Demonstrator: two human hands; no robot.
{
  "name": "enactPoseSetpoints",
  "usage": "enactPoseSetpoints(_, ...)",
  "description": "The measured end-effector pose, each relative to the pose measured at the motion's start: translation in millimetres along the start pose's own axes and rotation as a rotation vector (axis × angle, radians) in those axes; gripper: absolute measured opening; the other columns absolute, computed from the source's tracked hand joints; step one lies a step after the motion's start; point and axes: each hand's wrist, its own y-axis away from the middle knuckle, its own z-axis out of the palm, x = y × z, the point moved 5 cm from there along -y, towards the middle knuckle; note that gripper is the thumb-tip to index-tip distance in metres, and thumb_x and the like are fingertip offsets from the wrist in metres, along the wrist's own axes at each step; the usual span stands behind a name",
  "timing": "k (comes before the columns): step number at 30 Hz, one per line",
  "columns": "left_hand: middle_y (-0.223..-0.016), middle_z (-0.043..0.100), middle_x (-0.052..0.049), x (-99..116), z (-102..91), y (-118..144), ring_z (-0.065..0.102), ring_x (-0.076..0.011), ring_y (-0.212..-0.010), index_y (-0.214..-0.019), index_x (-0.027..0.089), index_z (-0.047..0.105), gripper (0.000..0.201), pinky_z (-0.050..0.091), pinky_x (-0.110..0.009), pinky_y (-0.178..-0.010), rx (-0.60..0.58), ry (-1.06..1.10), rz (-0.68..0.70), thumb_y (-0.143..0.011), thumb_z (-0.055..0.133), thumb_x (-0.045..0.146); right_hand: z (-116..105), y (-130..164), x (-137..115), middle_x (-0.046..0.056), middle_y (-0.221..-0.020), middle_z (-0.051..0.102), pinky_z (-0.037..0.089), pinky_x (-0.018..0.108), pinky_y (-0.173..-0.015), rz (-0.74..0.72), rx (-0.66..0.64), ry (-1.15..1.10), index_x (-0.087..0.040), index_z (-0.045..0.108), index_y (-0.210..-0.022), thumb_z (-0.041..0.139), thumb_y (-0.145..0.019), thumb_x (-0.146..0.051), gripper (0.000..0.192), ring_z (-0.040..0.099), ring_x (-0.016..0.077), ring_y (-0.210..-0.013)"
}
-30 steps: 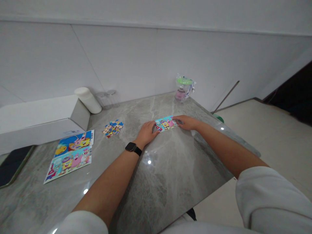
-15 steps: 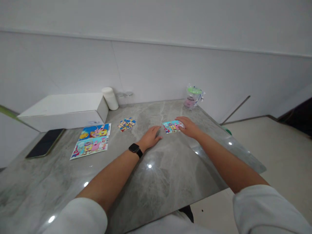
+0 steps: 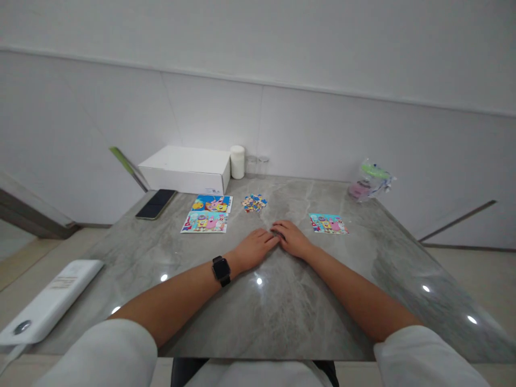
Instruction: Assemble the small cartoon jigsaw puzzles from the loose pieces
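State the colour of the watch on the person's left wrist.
Black: the watch shows best in the head view, its only view.

table (image 3: 306, 301): grey veined stone look, polished, glossy; lamp glints on it
cards (image 3: 204, 221): printed paper or card, smooth, slight sheen
card (image 3: 328, 223): same printed stock, flat, smooth
pieces (image 3: 253, 202): printed card bits, small; finish too small to tell
box (image 3: 186, 169): white cardboard, matt
phone (image 3: 156, 196): dark glass face, glossy
pack (image 3: 50, 306): white plastic, smooth, satin
roll (image 3: 237, 162): white, matt; material unclear
jars (image 3: 257, 165): clear glass or plastic
cup (image 3: 368, 183): clear plastic wrap, crinkled, shiny; green plastic lid
watch (image 3: 221, 270): black, matt band
sleeves (image 3: 108, 355): white cloth, soft, matt
wall (image 3: 258, 107): white panels, smooth, matt
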Motion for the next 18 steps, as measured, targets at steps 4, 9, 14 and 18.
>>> enactPoseSetpoints(4,-0.125,0.070,-0.011,-2.8,-11.4,11.1,0.063,-0.0272,-0.122,-0.138,0.024,0.061,0.038,0.044,-0.049,-0.118,-0.008,-0.045,-0.060,-0.104,0.047,0.017,10.9,-17.0,-3.5,0.013,-0.124,0.068,0.051,0.050,-0.109,0.049,0.018,0.031,-0.025,0.070,-0.121,0.052,-0.092,-0.012,0.037,0.062,0.0293,-0.118)
enactPoseSetpoints(9,-0.140,0.064,-0.013,-31.2,-29.4,17.3,0.056,-0.0314,-0.133,-0.144,0.022,0.056,0.044,0.035,-0.055,-0.125,0.125,-0.063,-0.236,-0.101,0.057,0.026,12.7,-22.0,1.5,0.015,-0.130,0.065,0.048,0.050,-0.114,0.043,0.024,0.063,-0.023,0.065,-0.129,0.052,-0.093,-0.015,0.039,0.059,0.0308,-0.125)
enactPoseSetpoints(14,-0.140,0.061,-0.015,-64.3,-26.8,15.7,0.055,-0.0326,-0.135,-0.141,0.020,0.056,0.045,0.045,-0.052,-0.120,0.193,-0.007,-0.395,-0.097,0.062,0.028,19.0,-39.3,15.0,0.017,-0.139,0.061,0.044,0.054,-0.118,0.071,0.057,0.109,-0.022,0.060,-0.138,0.053,-0.098,-0.023,0.041,0.054,0.0339,-0.131)
enactPoseSetpoints(18,-0.147,0.055,-0.019,-80.3,-18.3,10.7,0.052,-0.0334,-0.140,-0.148,0.018,0.047,0.055,0.044,-0.054,-0.121,0.282,0.051,-0.482,-0.096,0.062,0.029,27.7,-70.0,36.4,0.019,-0.141,0.061,0.043,0.055,-0.119,0.100,0.111,0.100,-0.020,0.056,-0.144,0.051,-0.102,-0.034,0.044,0.053,0.0345,-0.135)
